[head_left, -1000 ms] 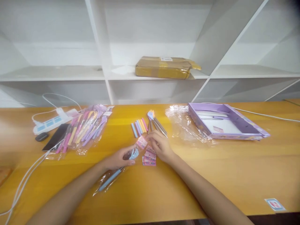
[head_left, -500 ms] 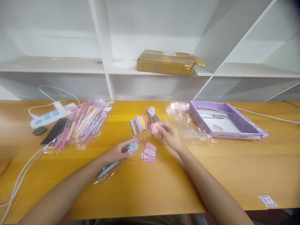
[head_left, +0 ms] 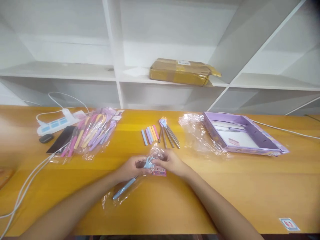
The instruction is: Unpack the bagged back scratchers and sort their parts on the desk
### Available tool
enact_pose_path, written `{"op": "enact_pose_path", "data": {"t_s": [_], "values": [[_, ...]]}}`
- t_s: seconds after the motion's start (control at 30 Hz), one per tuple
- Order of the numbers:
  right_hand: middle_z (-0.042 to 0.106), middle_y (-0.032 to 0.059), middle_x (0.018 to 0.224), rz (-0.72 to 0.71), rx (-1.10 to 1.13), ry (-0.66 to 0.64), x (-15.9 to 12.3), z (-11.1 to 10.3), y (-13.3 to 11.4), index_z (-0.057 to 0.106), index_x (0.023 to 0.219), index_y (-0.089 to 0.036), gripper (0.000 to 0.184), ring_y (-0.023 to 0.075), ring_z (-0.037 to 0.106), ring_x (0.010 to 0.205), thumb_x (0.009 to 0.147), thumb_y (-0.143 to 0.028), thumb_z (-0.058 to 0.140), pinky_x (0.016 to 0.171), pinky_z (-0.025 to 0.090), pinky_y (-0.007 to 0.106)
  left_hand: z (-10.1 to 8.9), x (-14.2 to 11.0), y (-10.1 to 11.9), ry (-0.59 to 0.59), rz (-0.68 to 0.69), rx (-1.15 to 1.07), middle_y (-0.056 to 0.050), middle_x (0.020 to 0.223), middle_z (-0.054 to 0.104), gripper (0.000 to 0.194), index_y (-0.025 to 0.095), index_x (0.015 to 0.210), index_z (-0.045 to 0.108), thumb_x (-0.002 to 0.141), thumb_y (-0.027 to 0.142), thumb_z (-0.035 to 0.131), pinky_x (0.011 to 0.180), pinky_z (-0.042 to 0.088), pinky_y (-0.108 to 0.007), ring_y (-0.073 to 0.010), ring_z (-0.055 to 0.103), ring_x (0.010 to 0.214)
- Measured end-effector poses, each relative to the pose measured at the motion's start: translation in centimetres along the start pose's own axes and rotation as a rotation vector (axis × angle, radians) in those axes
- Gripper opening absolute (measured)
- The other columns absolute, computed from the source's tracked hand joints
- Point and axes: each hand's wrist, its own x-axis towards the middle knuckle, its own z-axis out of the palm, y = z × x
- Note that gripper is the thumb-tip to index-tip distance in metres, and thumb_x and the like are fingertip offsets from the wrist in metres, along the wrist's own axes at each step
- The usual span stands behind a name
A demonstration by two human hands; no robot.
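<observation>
My left hand [head_left: 133, 169] is closed around a light blue back scratcher [head_left: 124, 188] in a clear plastic bag [head_left: 157, 150]. The scratcher's hand-shaped head lies between both hands. My right hand [head_left: 173, 163] pinches the bag near its upper end; whether a small card is in those fingers is hidden. Just below them, partly covered, lie pink printed cards [head_left: 159, 172]. Beyond the hands are several back scratcher heads on metal rods [head_left: 169, 135], fanned out. Beside them stands a row of coloured handle tubes [head_left: 149, 134].
At left are bagged back scratchers [head_left: 93, 130], a black phone-like slab [head_left: 58, 141], a mouse [head_left: 46, 138] and a power strip [head_left: 56, 126] with white cables. At right sit clear plastic bags [head_left: 197, 133] and a purple box [head_left: 260, 133]. A taped parcel [head_left: 181, 71] rests on the shelf.
My right hand has come from the metal rods, where it held a small pink card, down to the bag's upper end. My left hand has shifted right with the bagged scratcher.
</observation>
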Motion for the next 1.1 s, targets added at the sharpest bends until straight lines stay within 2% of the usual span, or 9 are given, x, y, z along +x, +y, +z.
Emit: {"op": "enact_pose_path", "data": {"t_s": [0.1, 0.27, 0.43, 0.63, 0.73, 0.83, 0.9, 0.97, 1.1], "values": [[0.057, -0.0044, 0.058, 0.035, -0.039, 0.101, -0.3, -0.1, -1.1, 0.069, 0.081, -0.020, 0.050, 0.0131, 0.052, 0.051, 0.097, -0.068, 0.067, 0.053, 0.042, 0.026, 0.1, -0.4, -0.1, -0.172, -0.159, -0.195, -0.012, 0.114, 0.077, 0.057, 0.017, 0.120, 0.069, 0.080, 0.048, 0.095, 0.077, 0.061, -0.036, -0.0216, 0.075, 0.084], [0.048, -0.0050, 0.053, -0.111, -0.123, 0.640, -0.3, -2.1, -1.6, 0.064, 0.081, -0.024, 0.054, 0.0144, 0.045, 0.047, 0.102, -0.073, 0.056, 0.049, 0.038, 0.029, -0.9, -0.6, -0.2, -0.600, -0.401, -0.438, -0.011, 0.101, 0.079, 0.053, 0.018, 0.120, 0.067, 0.082, 0.043, 0.094, 0.069, 0.065, -0.039, -0.0248, 0.080, 0.078], [0.050, -0.0033, 0.060, -0.294, -0.142, 0.909, -1.0, -2.3, -2.4, 0.058, 0.085, -0.027, 0.047, 0.0154, 0.046, 0.050, 0.108, -0.066, 0.049, 0.053, 0.042, 0.031, -1.4, -0.4, -0.2, -0.542, -0.393, -0.442, -0.008, 0.098, 0.077, 0.052, 0.017, 0.123, 0.069, 0.085, 0.047, 0.090, 0.058, 0.058, -0.027, -0.0162, 0.072, 0.066], [0.055, 0.0017, 0.080, -0.249, 0.034, 1.179, -0.8, -4.5, -2.9, 0.056, 0.114, -0.028, 0.039, 0.0188, 0.051, 0.061, 0.110, -0.064, 0.041, 0.056, 0.043, 0.033, -1.3, -0.4, 0.5, -0.511, -0.432, -0.337, 0.000, 0.078, 0.063, 0.053, 0.016, 0.117, 0.071, 0.082, 0.051, 0.092, 0.047, 0.034, -0.020, -0.0079, 0.045, 0.055], [0.063, 0.0070, 0.094, -0.233, 0.120, 0.952, -0.1, -3.6, -1.7, 0.056, 0.128, -0.028, 0.054, 0.0224, 0.060, 0.075, 0.108, -0.073, 0.035, 0.064, 0.050, 0.035, -1.3, -0.4, 0.8, -0.480, -0.468, -0.321, 0.003, 0.074, 0.057, 0.047, 0.016, 0.113, 0.069, 0.089, 0.054, 0.084, 0.048, 0.028, -0.020, -0.0069, 0.036, 0.053], [0.066, 0.0066, 0.091, -0.173, 0.133, 0.466, 0.7, -1.4, -0.5, 0.067, 0.109, -0.025, 0.058, 0.0224, 0.063, 0.078, 0.099, -0.080, 0.053, 0.071, 0.053, 0.036, -1.1, -0.3, 0.9, -0.446, -0.448, -0.337, 0.003, 0.073, 0.056, 0.044, 0.017, 0.113, 0.067, 0.095, 0.056, 0.077, 0.047, 0.023, -0.021, -0.0057, 0.026, 0.050], [0.066, 0.0051, 0.086, -0.146, 0.149, 0.332, 1.1, -1.2, 0.2, 0.069, 0.094, -0.024, 0.052, 0.0210, 0.062, 0.079, 0.095, -0.075, 0.064, 0.076, 0.054, 0.036, -1.0, -0.2, 0.9, -0.439, -0.452, -0.342, 0.003, 0.072, 0.055, 0.043, 0.017, 0.113, 0.067, 0.097, 0.056, 0.074, 0.047, 0.021, -0.021, -0.0053, 0.023, 0.050], [0.067, 0.0043, 0.085, -0.146, 0.167, 0.541, 1.3, -3.1, 0.8, 0.069, 0.092, -0.024, 0.047, 0.0198, 0.062, 0.078, 0.095, -0.071, 0.066, 0.077, 0.053, 0.035, -1.0, -0.2, 0.8, -0.454, -0.475, -0.333, 0.004, 0.072, 0.053, 0.041, 0.016, 0.113, 0.067, 0.098, 0.055, 0.073, 0.047, 0.020, -0.020, -0.0050, 0.023, 0.049], [0.069, 0.0052, 0.088, -0.046, -0.119, 1.120, 0.3, -11.8, 2.4, 0.068, 0.113, -0.021, 0.055, 0.0187, 0.059, 0.072, 0.088, -0.070, 0.068, 0.066, 0.048, 0.032, -1.0, -0.3, 0.6, -0.475, -0.496, -0.349, 0.003, 0.072, 0.054, 0.040, 0.016, 0.111, 0.067, 0.098, 0.053, 0.074, 0.047, 0.019, -0.020, -0.0042, 0.022, 0.049]]}}
